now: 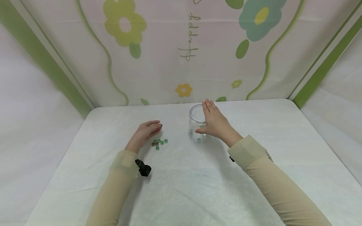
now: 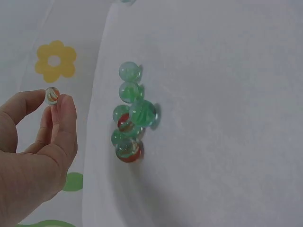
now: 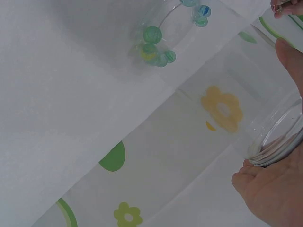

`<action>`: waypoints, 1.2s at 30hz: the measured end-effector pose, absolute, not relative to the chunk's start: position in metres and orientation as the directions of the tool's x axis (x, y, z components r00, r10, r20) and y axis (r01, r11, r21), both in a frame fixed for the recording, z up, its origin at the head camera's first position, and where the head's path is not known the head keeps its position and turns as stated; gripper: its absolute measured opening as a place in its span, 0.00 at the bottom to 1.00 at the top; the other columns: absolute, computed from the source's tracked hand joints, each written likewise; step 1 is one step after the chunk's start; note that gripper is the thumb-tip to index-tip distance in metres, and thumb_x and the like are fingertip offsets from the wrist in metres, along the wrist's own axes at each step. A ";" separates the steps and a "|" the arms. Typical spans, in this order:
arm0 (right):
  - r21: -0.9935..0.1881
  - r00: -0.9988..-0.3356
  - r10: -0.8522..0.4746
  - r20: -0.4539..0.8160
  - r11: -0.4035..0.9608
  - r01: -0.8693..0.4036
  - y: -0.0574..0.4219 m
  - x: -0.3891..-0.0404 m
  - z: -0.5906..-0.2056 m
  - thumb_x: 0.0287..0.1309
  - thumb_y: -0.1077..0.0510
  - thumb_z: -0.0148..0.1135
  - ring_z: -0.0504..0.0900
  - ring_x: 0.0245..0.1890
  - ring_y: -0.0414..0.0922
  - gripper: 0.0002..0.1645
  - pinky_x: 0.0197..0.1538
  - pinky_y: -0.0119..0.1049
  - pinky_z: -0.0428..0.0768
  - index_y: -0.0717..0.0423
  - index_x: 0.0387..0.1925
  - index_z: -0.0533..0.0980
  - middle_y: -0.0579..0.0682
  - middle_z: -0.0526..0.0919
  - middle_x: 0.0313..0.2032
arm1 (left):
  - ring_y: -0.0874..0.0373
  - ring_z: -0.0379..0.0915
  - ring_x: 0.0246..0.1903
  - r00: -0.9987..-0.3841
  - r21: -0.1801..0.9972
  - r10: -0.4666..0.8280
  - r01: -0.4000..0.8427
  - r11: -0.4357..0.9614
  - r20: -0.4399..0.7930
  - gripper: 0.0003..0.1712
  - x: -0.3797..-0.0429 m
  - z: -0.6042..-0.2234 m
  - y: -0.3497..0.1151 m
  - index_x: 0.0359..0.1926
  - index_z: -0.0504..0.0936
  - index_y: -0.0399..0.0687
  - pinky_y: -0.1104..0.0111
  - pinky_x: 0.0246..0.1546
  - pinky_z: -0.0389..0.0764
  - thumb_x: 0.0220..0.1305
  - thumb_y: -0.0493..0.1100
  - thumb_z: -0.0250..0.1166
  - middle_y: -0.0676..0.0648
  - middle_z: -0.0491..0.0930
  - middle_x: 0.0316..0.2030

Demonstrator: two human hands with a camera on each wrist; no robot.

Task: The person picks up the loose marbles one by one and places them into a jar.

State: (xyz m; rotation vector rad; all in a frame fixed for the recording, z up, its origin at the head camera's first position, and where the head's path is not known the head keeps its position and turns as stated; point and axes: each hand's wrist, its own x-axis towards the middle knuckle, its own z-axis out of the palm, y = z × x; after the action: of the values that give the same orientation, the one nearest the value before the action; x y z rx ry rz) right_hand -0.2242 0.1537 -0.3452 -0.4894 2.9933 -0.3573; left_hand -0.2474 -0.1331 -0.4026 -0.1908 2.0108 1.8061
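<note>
My left hand (image 1: 142,135) pinches a clear marble (image 2: 52,95) with an orange-red swirl between thumb and fingertips, above the back left part of the table. Just in front of that hand lies a cluster of green and red marbles (image 2: 143,112) on the cloth. A wide-mouthed clear glass jar (image 1: 193,125), without a lid, stands upright near the table's back edge. My right hand (image 1: 217,124) holds it from the right, thumb at the front and fingers round the far side near the rim. Several green and blue marbles (image 3: 152,35) lie at the jar's bottom.
A white cloth (image 1: 181,188) covers the table. Directly behind its back edge hangs a pale curtain (image 1: 158,62) printed with flowers, and white side curtains (image 1: 31,125) with green bands flank it. A small black device (image 1: 144,169) sits at my left wrist.
</note>
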 end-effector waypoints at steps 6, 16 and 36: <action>-0.259 -0.945 -0.322 -0.064 0.920 -0.296 0.154 -0.224 -0.345 0.48 0.39 0.71 0.37 0.75 0.59 0.70 0.78 0.51 0.44 0.72 0.72 0.39 0.66 0.37 0.74 | 0.65 0.72 0.50 -0.895 0.920 0.213 -0.387 0.068 -0.392 0.28 -0.248 -0.394 -0.119 0.70 0.60 0.37 0.82 0.49 0.79 0.72 0.39 0.52 0.37 0.65 0.66; -0.253 -0.945 -0.321 -0.061 0.921 -0.296 0.154 -0.224 -0.344 0.48 0.39 0.71 0.38 0.75 0.60 0.69 0.78 0.50 0.44 0.72 0.72 0.39 0.67 0.38 0.74 | 0.58 0.71 0.55 -0.891 0.916 0.247 -0.399 -0.029 -0.380 0.28 -0.249 -0.374 -0.091 0.69 0.60 0.36 0.81 0.49 0.80 0.71 0.37 0.54 0.40 0.69 0.60; -0.261 -0.949 -0.307 -0.067 0.924 -0.281 0.155 -0.226 -0.345 0.48 0.38 0.71 0.37 0.75 0.59 0.70 0.78 0.50 0.45 0.71 0.72 0.39 0.66 0.38 0.74 | 0.62 0.76 0.44 -0.915 0.932 0.272 -0.339 -0.124 -0.297 0.24 -0.241 -0.344 -0.034 0.64 0.67 0.36 0.77 0.51 0.81 0.69 0.36 0.57 0.46 0.75 0.49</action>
State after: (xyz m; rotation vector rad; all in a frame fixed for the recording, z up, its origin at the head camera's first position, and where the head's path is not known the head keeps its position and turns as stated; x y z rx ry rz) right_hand -0.2256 0.1552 -0.3446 -0.4562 2.9762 -0.3798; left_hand -0.2414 -0.0341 -0.3437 -0.0742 1.7556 2.0901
